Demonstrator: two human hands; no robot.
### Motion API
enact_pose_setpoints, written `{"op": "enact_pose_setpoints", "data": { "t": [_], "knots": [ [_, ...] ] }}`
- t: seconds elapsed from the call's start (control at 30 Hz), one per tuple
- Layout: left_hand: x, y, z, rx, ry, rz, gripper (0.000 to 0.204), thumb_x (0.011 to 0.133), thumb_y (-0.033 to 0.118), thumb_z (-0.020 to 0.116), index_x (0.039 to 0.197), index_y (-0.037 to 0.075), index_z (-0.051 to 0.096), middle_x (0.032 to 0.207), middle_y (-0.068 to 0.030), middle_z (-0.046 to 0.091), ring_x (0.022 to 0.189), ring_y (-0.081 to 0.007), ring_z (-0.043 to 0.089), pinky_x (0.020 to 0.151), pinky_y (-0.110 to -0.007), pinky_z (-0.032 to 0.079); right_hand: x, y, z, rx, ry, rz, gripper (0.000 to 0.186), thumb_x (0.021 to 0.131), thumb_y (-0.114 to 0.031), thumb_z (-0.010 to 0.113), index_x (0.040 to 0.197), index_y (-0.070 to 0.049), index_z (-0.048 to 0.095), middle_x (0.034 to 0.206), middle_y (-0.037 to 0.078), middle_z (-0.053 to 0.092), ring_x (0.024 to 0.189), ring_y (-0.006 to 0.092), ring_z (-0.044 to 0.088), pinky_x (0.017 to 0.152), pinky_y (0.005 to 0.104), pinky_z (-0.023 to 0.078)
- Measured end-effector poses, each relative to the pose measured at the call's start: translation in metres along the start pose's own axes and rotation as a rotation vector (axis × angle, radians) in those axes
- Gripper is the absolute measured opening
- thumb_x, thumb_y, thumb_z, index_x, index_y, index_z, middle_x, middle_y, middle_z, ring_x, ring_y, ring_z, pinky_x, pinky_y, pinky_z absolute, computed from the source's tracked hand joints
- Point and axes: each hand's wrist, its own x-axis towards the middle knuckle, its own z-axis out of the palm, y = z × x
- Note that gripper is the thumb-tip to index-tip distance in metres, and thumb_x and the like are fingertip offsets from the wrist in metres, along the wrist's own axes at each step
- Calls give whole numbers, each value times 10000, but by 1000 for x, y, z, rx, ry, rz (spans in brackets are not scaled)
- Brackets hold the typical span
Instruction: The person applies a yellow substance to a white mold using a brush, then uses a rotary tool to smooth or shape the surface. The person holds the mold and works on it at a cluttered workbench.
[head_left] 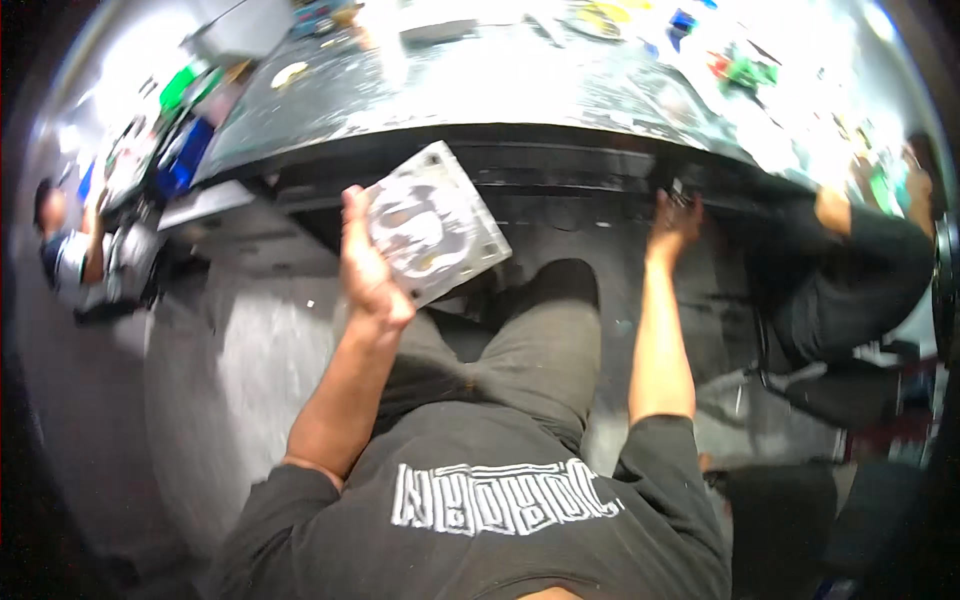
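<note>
My left hand (pixel 368 265) grips a square, pale metal plate (pixel 432 228) by its left side, above my lap and in front of the table edge. The plate is tilted. Its face has a rounded, uneven recess with darker patches, and small holes show at its corners. Out to the right, my right hand (pixel 675 228) reaches to the dark front of the table. Its fingers are curled around something small, dark and partly shiny, too blurred to name.
The worktable (pixel 330 100) spans the view ahead, with a dark front edge. Green and red items (pixel 745 70) lie at its far right. A person in dark clothes (pixel 845 270) sits close on my right. Another person (pixel 70 250) is at far left, near a blue bin (pixel 185 155).
</note>
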Motion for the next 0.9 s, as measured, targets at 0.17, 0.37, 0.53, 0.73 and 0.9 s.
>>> {"op": "enact_pose_setpoints", "data": {
  "t": [0.17, 0.37, 0.53, 0.73, 0.9],
  "knots": [
    [-3, -8, -5, -189, -149, -136, 643, 1083, 613, 462, 1362, 54, 614, 1280, -141, 713, 1129, -306, 726, 987, -493, 604, -42, -8, -21, -49, -163, 208, 840, 1011, -462, 709, 1649, -76, 322, 1683, 312, 228, 1563, 457, 239, 1239, 555, 282],
    [-8, -13, 9, -238, -36, -86, 640, 1097, 596, 431, 1418, 63, 580, 1380, -158, 668, 1236, -331, 673, 1063, -519, 550, -93, -155, -45, 526, -58, 798, 819, 1090, -412, 578, 1679, -25, 162, 1731, 253, 169, 1602, 347, 208, 1296, 460, 186],
    [-17, -33, 16, -218, -84, -65, 634, 1115, 570, 411, 1441, 48, 560, 1407, -129, 654, 1294, -302, 630, 1126, -475, 484, -106, -302, -59, 1603, -621, 1072, 841, 1074, -647, 429, 1667, -80, 247, 1659, 154, 377, 1510, 326, 379, 1251, 499, 284],
    [-73, -38, 6, 276, -395, -172, 230, 1099, 202, 616, 1239, 98, 467, 1199, -57, 581, 1127, -129, 586, 1008, -337, 503, -94, -305, -80, 1957, -369, 1289, 896, 1017, -739, 438, 1621, -79, 377, 1656, 230, 382, 1514, 413, 383, 1227, 573, 342],
    [-2, 11, 12, 813, -664, 90, 293, 1066, 311, 662, 1140, 28, 650, 1079, -45, 676, 970, -126, 635, 853, -297, 538, -91, -259, -116, 2230, -126, 1411, 762, 1070, -585, 399, 1663, -115, 310, 1723, 232, 249, 1589, 452, 226, 1277, 690, 98]
  ]
}}
